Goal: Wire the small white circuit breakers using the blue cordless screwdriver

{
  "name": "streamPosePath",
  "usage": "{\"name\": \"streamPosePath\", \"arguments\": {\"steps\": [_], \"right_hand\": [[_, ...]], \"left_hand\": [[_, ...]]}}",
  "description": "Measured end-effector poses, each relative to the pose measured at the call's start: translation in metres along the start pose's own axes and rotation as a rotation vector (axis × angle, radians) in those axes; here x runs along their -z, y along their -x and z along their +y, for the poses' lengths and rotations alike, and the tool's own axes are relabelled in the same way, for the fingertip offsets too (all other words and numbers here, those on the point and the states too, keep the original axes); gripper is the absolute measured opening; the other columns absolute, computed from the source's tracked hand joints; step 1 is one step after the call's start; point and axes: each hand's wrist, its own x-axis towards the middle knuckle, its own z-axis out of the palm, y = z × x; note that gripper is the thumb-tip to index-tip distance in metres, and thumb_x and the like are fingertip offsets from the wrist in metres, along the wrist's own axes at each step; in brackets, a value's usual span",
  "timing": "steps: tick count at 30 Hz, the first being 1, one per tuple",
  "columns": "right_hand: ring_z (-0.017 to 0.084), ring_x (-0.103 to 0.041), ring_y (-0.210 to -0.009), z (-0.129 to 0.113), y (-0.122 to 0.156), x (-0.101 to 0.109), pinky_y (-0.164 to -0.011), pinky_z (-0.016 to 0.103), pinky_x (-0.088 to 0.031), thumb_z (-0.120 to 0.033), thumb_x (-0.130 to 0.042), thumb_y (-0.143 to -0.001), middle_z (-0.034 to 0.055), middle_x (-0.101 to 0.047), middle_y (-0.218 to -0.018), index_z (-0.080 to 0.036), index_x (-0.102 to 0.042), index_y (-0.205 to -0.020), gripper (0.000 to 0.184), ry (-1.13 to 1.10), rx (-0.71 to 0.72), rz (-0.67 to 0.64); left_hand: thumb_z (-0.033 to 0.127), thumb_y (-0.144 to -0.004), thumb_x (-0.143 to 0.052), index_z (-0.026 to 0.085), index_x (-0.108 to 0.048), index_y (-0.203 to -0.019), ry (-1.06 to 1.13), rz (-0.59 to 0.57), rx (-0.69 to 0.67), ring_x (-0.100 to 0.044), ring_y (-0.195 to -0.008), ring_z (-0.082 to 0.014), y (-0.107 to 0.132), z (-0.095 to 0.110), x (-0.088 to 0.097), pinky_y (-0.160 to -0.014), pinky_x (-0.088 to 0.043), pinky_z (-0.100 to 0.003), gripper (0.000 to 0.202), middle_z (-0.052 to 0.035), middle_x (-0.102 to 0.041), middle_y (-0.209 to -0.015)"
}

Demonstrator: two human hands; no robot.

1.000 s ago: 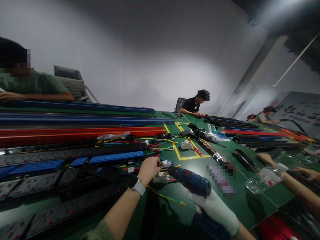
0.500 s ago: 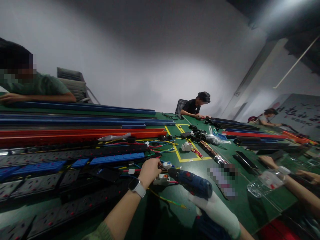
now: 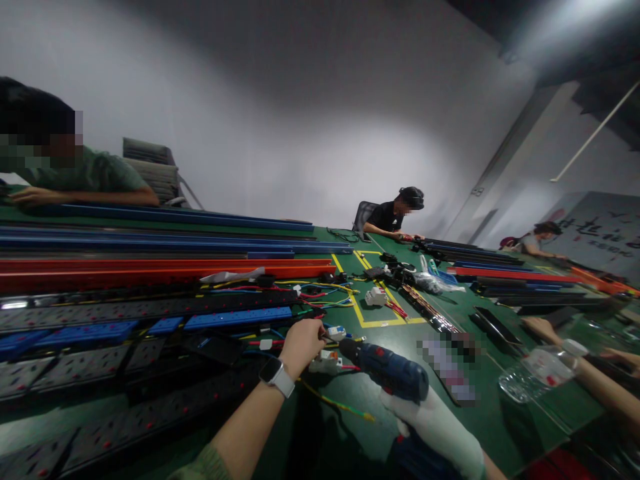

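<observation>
My left hand point(image 3: 300, 345), with a white watch at the wrist, is closed in a pinch on something small that I cannot make out, just left of a white and orange breaker block point(image 3: 325, 362). My right hand point(image 3: 437, 427), in a white glove, grips a blue cordless screwdriver point(image 3: 387, 371) whose tip points at the pinch. A second small white and blue block point(image 3: 336, 331) lies just beyond. Red, blue and yellow-green wires point(image 3: 336, 403) trail around these parts on the green table point(image 3: 350, 440).
Long blue and orange rails point(image 3: 150, 267) and black and blue socket strips point(image 3: 150, 320) fill the table's left. A yellow-taped square point(image 3: 380, 300) holds more parts. Other people sit at the far left, far end and right; one person's arms and a plastic bottle point(image 3: 543, 370) lie close on the right.
The view has drifted slightly; both hands and the screwdriver keep the same pose at the breaker block.
</observation>
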Motion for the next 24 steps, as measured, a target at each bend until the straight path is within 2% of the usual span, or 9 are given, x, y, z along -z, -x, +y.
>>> {"name": "streamPosePath", "arguments": {"steps": [4,11,15,18,24], "right_hand": [[0.012,-0.048,-0.048,0.002,-0.003,0.000,-0.051,0.026,-0.036,-0.055,-0.072,-0.079,-0.0070,-0.054,-0.053,-0.013,-0.059,-0.125,0.063,-0.014,0.027,-0.006],[0.011,-0.051,-0.052,0.008,-0.004,0.004,-0.053,0.027,-0.040,-0.058,-0.070,-0.080,-0.0051,-0.058,-0.065,-0.016,-0.057,-0.116,0.057,0.069,0.045,-0.032],[0.013,-0.053,-0.054,0.013,-0.007,0.006,-0.057,0.028,-0.044,-0.058,-0.071,-0.081,-0.0055,-0.057,-0.061,-0.015,-0.055,-0.121,0.062,0.068,0.045,-0.060],[0.013,-0.051,-0.052,0.014,-0.007,0.006,-0.055,0.028,-0.042,-0.062,-0.070,-0.080,-0.0066,-0.054,-0.057,-0.014,-0.055,-0.124,0.067,0.066,0.029,-0.062],[0.013,-0.051,-0.052,0.001,-0.001,0.002,-0.055,0.027,-0.038,-0.058,-0.070,-0.082,-0.0049,-0.057,-0.054,-0.014,-0.061,-0.115,0.055,0.075,0.033,-0.005]], "left_hand": [[0.026,-0.083,-0.072,0.023,-0.078,-0.098,-0.013,0.016,0.011,-0.070,-0.102,-0.0230,0.000,0.000,0.000,-0.090,-0.048,-0.029,0.016,-0.0071,-0.078,-0.102],[0.025,-0.082,-0.072,0.023,-0.078,-0.096,0.001,0.016,0.004,-0.070,-0.101,-0.0220,-0.001,-0.001,-0.004,-0.090,-0.048,-0.028,0.015,-0.0069,-0.078,-0.100],[0.025,-0.082,-0.071,0.024,-0.078,-0.095,0.002,0.029,-0.002,-0.070,-0.099,-0.0222,-0.002,-0.003,-0.005,-0.088,-0.047,-0.029,0.015,-0.0068,-0.078,-0.099],[0.025,-0.081,-0.071,0.024,-0.077,-0.095,0.005,0.034,-0.014,-0.070,-0.100,-0.0220,-0.002,-0.004,-0.006,-0.088,-0.047,-0.029,0.015,-0.0060,-0.078,-0.099],[0.029,-0.081,-0.072,0.024,-0.077,-0.094,-0.020,0.053,-0.027,-0.070,-0.097,-0.0234,-0.003,-0.007,-0.009,-0.084,-0.047,-0.030,0.015,-0.0058,-0.078,-0.098]]}}
